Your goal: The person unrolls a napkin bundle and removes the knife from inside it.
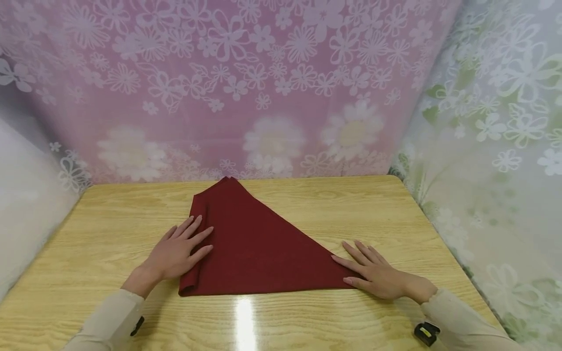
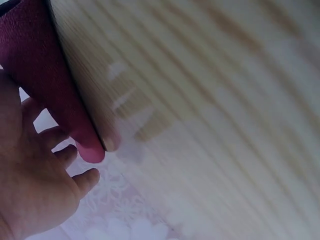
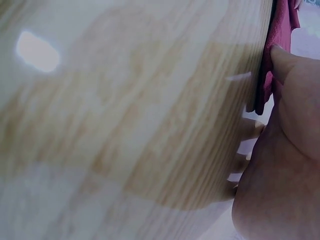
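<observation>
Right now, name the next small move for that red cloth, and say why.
Perhaps the left hand should roll the folded left edge of the red cloth further inward, since that hand rests on it while the right hand rests on the tapering end.

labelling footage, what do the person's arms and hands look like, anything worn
The left hand and right hand wear no gloves or visible rings. The sleeves are long, plain and cream. A small black device shows by each sleeve, the right one with a yellow mark.
</observation>
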The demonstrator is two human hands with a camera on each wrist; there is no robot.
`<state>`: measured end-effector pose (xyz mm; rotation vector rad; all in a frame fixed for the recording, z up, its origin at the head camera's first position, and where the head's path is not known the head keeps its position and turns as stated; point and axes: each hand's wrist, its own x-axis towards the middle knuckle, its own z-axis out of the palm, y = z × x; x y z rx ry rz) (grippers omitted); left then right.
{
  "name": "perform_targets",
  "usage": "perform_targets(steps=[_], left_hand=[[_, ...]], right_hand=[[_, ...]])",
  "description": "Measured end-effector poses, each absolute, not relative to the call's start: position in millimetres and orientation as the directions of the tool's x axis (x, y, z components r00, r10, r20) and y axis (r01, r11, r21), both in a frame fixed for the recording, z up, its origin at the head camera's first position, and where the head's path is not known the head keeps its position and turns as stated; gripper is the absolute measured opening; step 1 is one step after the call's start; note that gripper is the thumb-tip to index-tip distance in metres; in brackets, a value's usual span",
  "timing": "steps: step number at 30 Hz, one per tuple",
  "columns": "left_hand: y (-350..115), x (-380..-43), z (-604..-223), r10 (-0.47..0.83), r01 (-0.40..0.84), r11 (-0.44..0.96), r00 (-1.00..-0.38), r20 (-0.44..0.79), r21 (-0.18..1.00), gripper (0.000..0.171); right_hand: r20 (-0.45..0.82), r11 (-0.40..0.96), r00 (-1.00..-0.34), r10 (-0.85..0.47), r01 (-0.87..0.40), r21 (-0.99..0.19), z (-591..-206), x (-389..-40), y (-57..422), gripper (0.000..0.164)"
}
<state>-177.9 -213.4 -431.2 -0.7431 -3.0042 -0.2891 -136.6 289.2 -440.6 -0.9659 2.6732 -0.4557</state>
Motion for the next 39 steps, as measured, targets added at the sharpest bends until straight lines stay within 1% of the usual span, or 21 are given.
perform_targets(steps=[8, 14, 19, 24, 33, 39], left_hand=[[-201.8, -181.2, -431.7, 0.44, 0.44, 0.881, -0.897, 0.043, 0.172, 0.057], [-207.4, -182.4, -430.3, 0.437, 0.433, 0.892, -0.899, 0.001, 0.131, 0.055], [-212.4, -183.2, -428.9, 0.451, 0.447, 0.887, -0.892, -0.014, 0.117, 0.052], [-217.6, -183.3, -428.2, 0.452, 0.448, 0.885, -0.892, -0.006, 0.125, 0.05], [-227.6, -184.7, -432.7, 0.48, 0.484, 0.862, -0.875, 0.067, 0.146, 0.049], [-230.4, -182.8, -425.7, 0.466, 0.465, 0.878, -0.885, 0.024, 0.114, 0.051]], right_hand=[[-0.121, 0.724, -0.744, -0.658, -0.58, -0.373, -440.4, -135.7, 288.3, 0.052], [-0.099, 0.717, -0.743, -0.662, -0.589, -0.372, -439.2, -137.0, 288.1, 0.052], [-0.104, 0.718, -0.743, -0.661, -0.587, -0.373, -440.2, -136.2, 289.2, 0.052], [-0.113, 0.725, -0.746, -0.657, -0.582, -0.368, -442.6, -136.2, 289.8, 0.052], [-0.136, 0.738, -0.755, -0.641, -0.558, -0.379, -443.0, -137.4, 291.3, 0.052], [-0.08, 0.706, -0.745, -0.663, -0.585, -0.399, -444.6, -136.1, 291.1, 0.051]])
